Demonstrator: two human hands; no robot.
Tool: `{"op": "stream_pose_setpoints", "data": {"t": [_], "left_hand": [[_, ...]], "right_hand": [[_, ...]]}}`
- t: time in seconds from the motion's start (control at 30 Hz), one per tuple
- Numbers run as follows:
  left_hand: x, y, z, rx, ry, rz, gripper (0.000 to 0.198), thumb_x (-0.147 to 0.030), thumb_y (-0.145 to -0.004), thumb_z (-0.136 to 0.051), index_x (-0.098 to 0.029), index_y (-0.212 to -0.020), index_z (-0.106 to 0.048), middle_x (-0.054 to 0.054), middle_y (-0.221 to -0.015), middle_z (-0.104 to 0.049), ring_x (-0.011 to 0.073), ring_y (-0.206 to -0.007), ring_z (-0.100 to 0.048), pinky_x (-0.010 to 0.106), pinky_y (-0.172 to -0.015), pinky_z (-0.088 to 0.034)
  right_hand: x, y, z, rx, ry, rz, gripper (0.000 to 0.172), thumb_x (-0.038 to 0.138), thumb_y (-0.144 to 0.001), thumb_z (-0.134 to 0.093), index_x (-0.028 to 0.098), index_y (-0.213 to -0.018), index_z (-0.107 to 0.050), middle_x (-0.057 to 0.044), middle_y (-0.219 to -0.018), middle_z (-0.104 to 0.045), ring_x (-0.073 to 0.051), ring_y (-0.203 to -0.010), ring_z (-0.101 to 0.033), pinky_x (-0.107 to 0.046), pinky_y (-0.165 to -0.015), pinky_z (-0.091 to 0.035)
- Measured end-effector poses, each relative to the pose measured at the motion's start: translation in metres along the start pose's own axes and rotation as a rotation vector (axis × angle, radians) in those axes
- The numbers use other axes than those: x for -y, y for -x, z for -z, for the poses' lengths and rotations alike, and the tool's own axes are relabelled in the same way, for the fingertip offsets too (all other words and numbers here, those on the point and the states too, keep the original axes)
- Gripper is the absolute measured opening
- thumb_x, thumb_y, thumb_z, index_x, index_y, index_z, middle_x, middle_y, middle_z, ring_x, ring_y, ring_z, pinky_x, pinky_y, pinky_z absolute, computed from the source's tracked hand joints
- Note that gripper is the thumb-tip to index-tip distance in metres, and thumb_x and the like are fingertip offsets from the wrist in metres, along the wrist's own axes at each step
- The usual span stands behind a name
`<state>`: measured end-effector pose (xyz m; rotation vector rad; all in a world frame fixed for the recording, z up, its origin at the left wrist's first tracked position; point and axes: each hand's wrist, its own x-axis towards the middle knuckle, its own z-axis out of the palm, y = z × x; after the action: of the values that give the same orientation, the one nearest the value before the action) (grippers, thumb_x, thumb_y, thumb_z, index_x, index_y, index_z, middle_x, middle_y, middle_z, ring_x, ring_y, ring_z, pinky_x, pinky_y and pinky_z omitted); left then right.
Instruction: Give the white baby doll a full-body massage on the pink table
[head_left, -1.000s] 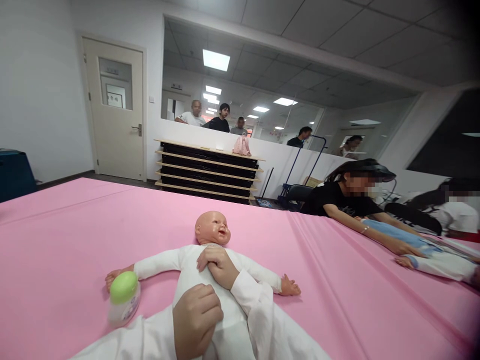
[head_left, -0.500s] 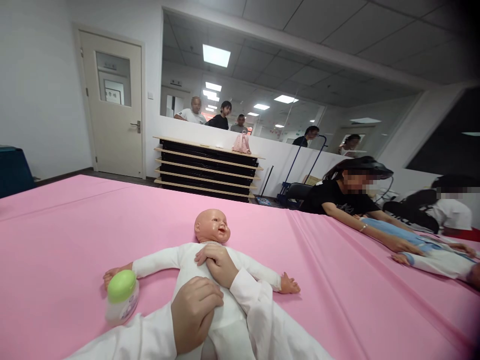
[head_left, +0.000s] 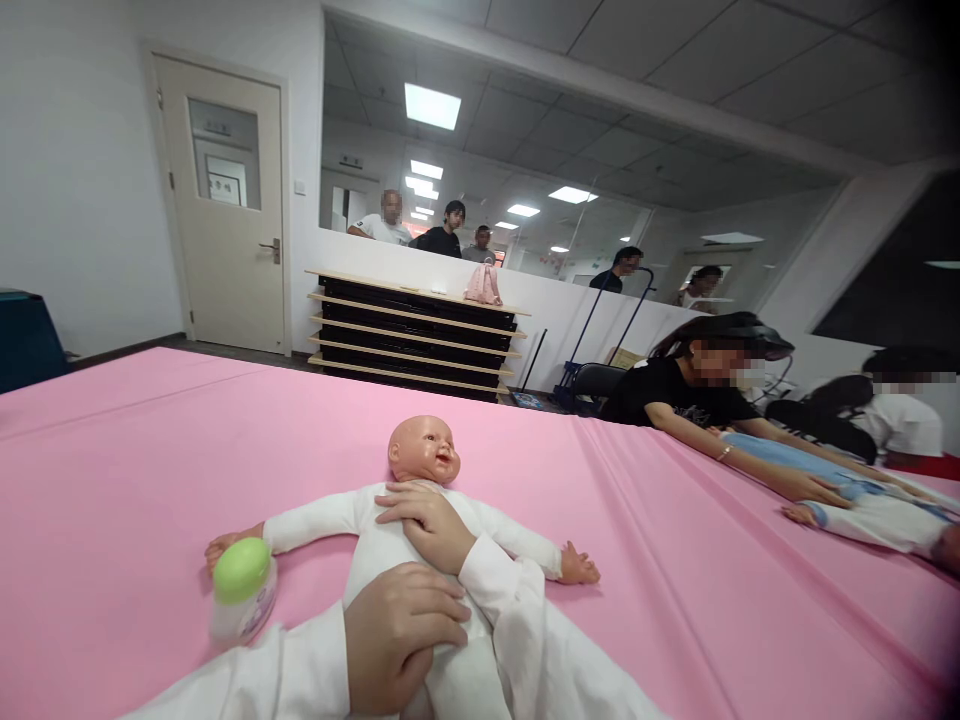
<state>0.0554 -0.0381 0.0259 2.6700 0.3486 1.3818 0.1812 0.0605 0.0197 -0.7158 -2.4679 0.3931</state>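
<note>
A baby doll [head_left: 424, 452] in a white one-piece suit lies on its back on the pink table cover [head_left: 135, 470], arms spread. My right hand [head_left: 427, 525] lies flat on the doll's chest just below the chin, fingers stretched out. My left hand [head_left: 401, 635] rests on the doll's belly with fingers loosely curled over the white cloth, holding nothing I can make out. Both my sleeves are white. A small bottle with a green cap [head_left: 241, 588] stands beside the doll's outstretched hand, left of my left hand.
At the right, a person in a black top [head_left: 690, 395] leans over another doll in blue and white [head_left: 862, 510]. Behind the table stand stacked black trays with wooden boards [head_left: 416, 335], a door [head_left: 225, 205], and several onlookers behind a low wall.
My right hand has slid a little toward the doll's left shoulder and flattened out. My left hand's fingers have spread slightly across the belly. The view has tilted a touch.
</note>
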Motion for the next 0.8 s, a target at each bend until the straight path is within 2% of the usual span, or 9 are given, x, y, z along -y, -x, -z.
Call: {"op": "stream_pose_setpoints", "data": {"t": [0.1,0.23,0.37,0.53,0.63,0.7,0.8], "left_hand": [[-0.001,-0.001,-0.001,-0.015,-0.055,0.052,0.033,-0.006,-0.071,-0.040,-0.020,-0.096,-0.056,-0.003,-0.100,-0.065,0.0109,-0.098,-0.054,0.026,-0.088,-0.038],[-0.005,0.000,-0.001,-0.177,-0.097,0.152,0.023,-0.003,-0.074,-0.036,-0.017,-0.077,-0.054,0.000,-0.077,-0.062,0.0094,-0.075,-0.051,0.024,-0.069,-0.038],[-0.010,0.002,-0.003,-0.236,-0.041,0.090,0.019,-0.005,-0.075,-0.033,-0.015,-0.064,-0.045,0.000,-0.059,-0.054,0.0087,-0.062,-0.045,0.022,-0.059,-0.033],[-0.007,0.004,-0.011,-0.298,0.045,0.004,0.019,-0.004,-0.073,-0.032,-0.016,-0.063,-0.043,-0.001,-0.057,-0.055,0.0071,-0.061,-0.047,0.020,-0.059,-0.034],[-0.001,0.003,-0.014,-0.235,0.061,-0.025,0.021,-0.007,-0.074,-0.031,-0.017,-0.069,-0.049,-0.001,-0.065,-0.061,0.0066,-0.069,-0.053,0.020,-0.066,-0.038],[0.003,0.000,-0.013,-0.132,0.030,-0.057,0.024,-0.010,-0.076,-0.032,-0.018,-0.081,-0.054,-0.001,-0.079,-0.066,0.0068,-0.081,-0.057,0.021,-0.075,-0.040],[0.006,-0.004,-0.010,0.037,-0.047,-0.101,0.029,-0.014,-0.078,-0.034,-0.020,-0.097,-0.054,-0.003,-0.100,-0.066,0.0078,-0.099,-0.056,0.022,-0.086,-0.038]], "right_hand": [[-0.002,0.000,-0.001,-0.099,-0.048,0.024,0.044,0.012,-0.076,-0.026,0.015,-0.094,-0.066,0.005,-0.104,-0.043,0.010,-0.114,-0.034,-0.001,-0.110,-0.023],[0.003,0.000,0.000,-0.234,-0.191,0.093,0.038,0.012,-0.075,-0.024,0.004,-0.072,-0.061,0.004,-0.086,-0.047,0.013,-0.100,-0.040,0.005,-0.097,-0.029],[0.012,-0.001,0.005,-0.214,-0.251,0.165,0.033,0.013,-0.073,-0.026,0.000,-0.059,-0.053,0.004,-0.078,-0.047,0.014,-0.086,-0.043,0.004,-0.091,-0.030],[0.013,-0.002,0.007,-0.176,-0.230,0.189,0.037,0.014,-0.069,-0.023,0.005,-0.068,-0.059,0.006,-0.082,-0.047,0.014,-0.090,-0.042,0.004,-0.092,-0.028],[0.010,-0.002,0.005,-0.135,-0.165,0.182,0.045,0.014,-0.070,-0.021,0.012,-0.083,-0.064,0.007,-0.092,-0.046,0.014,-0.099,-0.041,0.004,-0.098,-0.025],[0.007,-0.002,0.002,-0.121,-0.101,0.162,0.046,0.015,-0.073,-0.022,0.017,-0.091,-0.065,0.008,-0.099,-0.045,0.012,-0.109,-0.036,0.001,-0.104,-0.021],[0.001,-0.002,-0.003,-0.124,-0.048,0.102,0.044,0.015,-0.077,-0.025,0.021,-0.096,-0.065,0.009,-0.104,-0.042,0.009,-0.118,-0.030,-0.002,-0.108,-0.017]]}}
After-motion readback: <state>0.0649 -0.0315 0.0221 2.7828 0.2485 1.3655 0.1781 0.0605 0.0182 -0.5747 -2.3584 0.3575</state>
